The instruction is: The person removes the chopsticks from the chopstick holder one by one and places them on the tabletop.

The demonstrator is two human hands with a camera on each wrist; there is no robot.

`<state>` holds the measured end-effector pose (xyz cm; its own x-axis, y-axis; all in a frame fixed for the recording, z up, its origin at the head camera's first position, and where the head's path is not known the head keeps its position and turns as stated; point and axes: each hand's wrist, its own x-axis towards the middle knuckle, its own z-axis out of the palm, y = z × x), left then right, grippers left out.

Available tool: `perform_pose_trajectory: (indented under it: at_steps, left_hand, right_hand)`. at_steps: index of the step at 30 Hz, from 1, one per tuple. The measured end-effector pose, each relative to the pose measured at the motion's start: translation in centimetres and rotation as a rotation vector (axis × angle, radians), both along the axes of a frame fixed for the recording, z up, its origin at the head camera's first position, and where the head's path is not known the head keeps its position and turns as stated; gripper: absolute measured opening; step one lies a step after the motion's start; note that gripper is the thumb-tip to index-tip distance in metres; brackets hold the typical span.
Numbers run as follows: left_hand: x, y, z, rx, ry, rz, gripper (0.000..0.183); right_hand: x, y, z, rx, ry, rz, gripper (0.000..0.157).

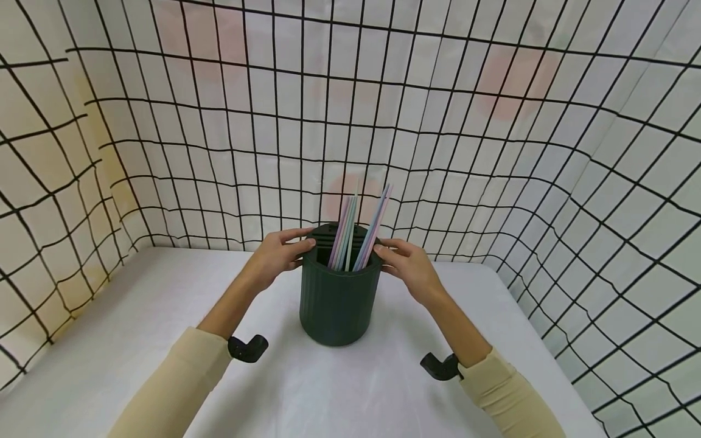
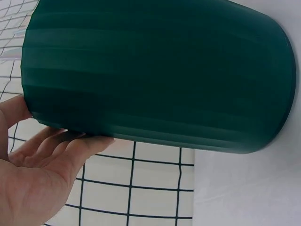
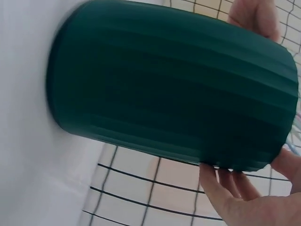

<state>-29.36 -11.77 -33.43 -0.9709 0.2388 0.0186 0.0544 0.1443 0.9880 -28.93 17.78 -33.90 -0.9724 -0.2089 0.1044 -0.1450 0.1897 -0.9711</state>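
Observation:
A dark green ribbed pot (image 1: pixel 338 307) stands upright on the white table. Several pastel drinking straws (image 1: pixel 344 234), pink, blue and pale green, lean in two bunches inside it, and a dark slotted part (image 1: pixel 323 238) shows at the back of its opening. My left hand (image 1: pixel 276 255) grips the upper left side, thumb at the rim and fingers along the outer wall. On the opposite side my right hand (image 1: pixel 412 267) grips the pot the same way. In both wrist views the ribbed wall fills most of the picture, with fingertips (image 3: pixel 209 174) against it.
Black wire grid panels (image 1: pixel 263 121) over white sheeting rise behind the table and along both sides. The white tabletop (image 1: pixel 328 395) runs under my forearms. A black curved wrist mount (image 1: pixel 249 348) sits at my left cuff and another (image 1: pixel 440 367) at my right.

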Motion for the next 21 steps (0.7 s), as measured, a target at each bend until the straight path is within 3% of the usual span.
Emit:
perform_pose_trajectory:
  at_steps: [5, 10, 18, 21]
  left_hand:
    - [0.0, 0.0, 0.2, -0.006, -0.001, 0.007, 0.051]
    - [0.1, 0.0, 0.3, 0.000, 0.004, 0.011, 0.051]
    - [0.3, 0.1, 0.1, -0.001, 0.006, 0.011, 0.052]
    - [0.3, 0.1, 0.0, 0.004, 0.003, 0.010, 0.052]
  right_hand:
    - [0.3, 0.2, 1.3, 0.107, 0.121, -0.087, 0.040]
    - [0.5, 0.2, 2.6, 0.097, 0.217, -0.148, 0.038]
    - [0.6, -0.7, 3.4, -0.031, 0.236, -0.065, 0.035]
    - [0.5, -1.0, 3.2, -0.032, 0.234, -0.059, 0.034]
